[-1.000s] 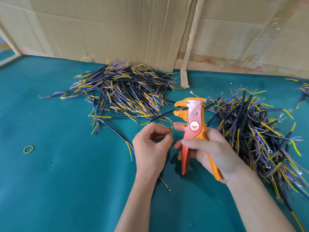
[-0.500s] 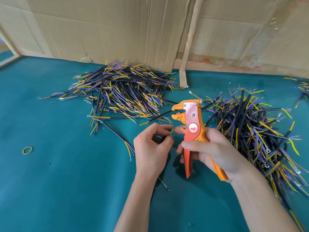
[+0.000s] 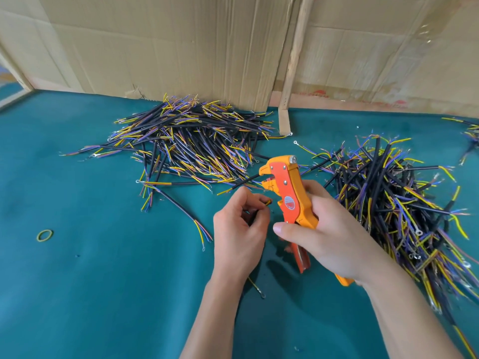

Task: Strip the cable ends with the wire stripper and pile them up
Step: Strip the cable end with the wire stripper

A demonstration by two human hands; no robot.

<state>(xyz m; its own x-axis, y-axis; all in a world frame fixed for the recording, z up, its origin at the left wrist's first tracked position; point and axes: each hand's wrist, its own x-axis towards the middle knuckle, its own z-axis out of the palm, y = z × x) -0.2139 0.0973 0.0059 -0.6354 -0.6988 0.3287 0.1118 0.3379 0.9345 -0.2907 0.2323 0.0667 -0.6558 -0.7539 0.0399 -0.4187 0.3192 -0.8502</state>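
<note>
Pinching a cable (image 3: 267, 202) end, the left hand (image 3: 239, 235) is aiming it at the open mouth of the orange wire stripper (image 3: 287, 195), which the right hand (image 3: 326, 234) is gripping by its handles. Compared with a second ago, the stripper is tilting further left, and the cable piles (image 3: 191, 141) behind are lying unchanged.

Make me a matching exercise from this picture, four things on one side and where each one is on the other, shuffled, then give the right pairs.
Things:
1. wire stripper
2. rubber band
3. short cable
4. cardboard

Places:
A. lying alone on the green table, far left
B. standing along the back edge of the table
C. gripped in the right hand
D. pinched in the left hand

Pairs: 1-C, 2-A, 3-D, 4-B
</note>
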